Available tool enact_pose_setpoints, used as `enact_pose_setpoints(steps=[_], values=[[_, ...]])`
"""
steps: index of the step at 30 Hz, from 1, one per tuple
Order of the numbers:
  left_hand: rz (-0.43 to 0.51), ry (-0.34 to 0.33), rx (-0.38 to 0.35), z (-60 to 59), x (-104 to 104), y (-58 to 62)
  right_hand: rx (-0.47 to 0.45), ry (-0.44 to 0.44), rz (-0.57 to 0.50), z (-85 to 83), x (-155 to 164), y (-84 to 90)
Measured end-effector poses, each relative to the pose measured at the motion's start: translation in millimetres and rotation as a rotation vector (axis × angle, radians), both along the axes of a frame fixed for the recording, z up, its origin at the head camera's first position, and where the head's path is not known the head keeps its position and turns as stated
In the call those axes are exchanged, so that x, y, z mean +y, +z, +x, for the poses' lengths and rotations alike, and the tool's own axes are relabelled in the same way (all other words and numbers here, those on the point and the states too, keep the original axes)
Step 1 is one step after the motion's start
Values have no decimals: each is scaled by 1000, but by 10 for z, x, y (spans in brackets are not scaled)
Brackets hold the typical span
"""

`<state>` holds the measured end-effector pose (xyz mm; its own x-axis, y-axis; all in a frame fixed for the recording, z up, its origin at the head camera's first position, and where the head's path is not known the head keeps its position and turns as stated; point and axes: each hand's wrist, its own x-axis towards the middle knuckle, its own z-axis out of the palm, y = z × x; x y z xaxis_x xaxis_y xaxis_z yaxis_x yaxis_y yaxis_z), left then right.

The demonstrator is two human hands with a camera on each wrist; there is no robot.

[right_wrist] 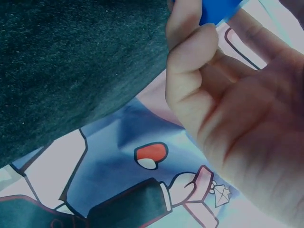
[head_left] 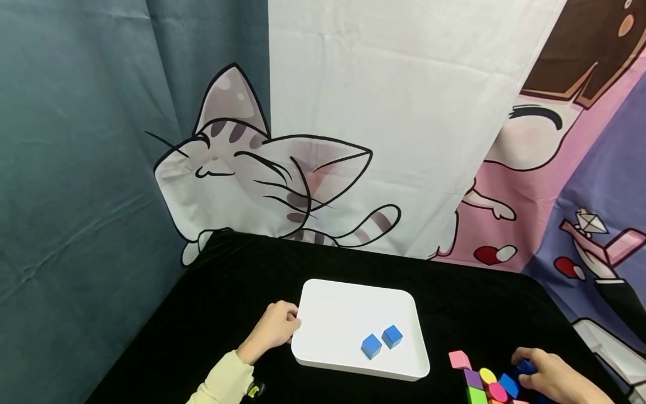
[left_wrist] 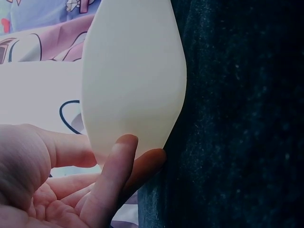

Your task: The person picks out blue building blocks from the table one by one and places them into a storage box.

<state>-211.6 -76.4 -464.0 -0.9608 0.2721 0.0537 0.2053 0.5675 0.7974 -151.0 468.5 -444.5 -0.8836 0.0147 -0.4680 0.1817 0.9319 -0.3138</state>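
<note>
My left hand point(head_left: 275, 326) grips the left edge of a white tray point(head_left: 328, 320). In the left wrist view, the thumb and fingers point(left_wrist: 124, 156) close on the tray's outer wall point(left_wrist: 135, 76). Two blue cubes point(head_left: 371, 347) lie inside the tray, towards its near right side. At the lower right, my right hand point(head_left: 550, 373) pinches a dark blue block point(head_left: 526, 367) beside a group of coloured blocks. Only a bit of that blue block point(right_wrist: 216, 10) shows at the top of the right wrist view, above the curled fingers point(right_wrist: 187, 57).
Left of the right hand is the block group: a pink block point(head_left: 459, 359), a purple block point(head_left: 473, 379), a yellow round block point(head_left: 487, 376), a green block point(head_left: 476, 395) and another blue block point(head_left: 508, 385). A black cloth point(head_left: 242, 269) covers the table. Printed curtains point(head_left: 404, 112) hang behind.
</note>
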Motion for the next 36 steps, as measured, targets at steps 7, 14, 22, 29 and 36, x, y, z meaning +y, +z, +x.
enact_pose_setpoints(steps=[7, 14, 22, 29, 36], values=[[6, -11, 0, -5, -6, -7, 57, 21, 17, -20, -46, 105], [17, -10, -3, -5, -10, -15, 176, 83, 39, -27, -148, 219], [20, -16, -4, -13, -6, -28, 255, 91, 46, -30, -242, 284], [27, -21, -16, -18, -5, -38, 273, 83, 56, -48, -297, 332], [27, -20, -18, -27, -7, -25, 328, 117, 48, -68, -354, 378]])
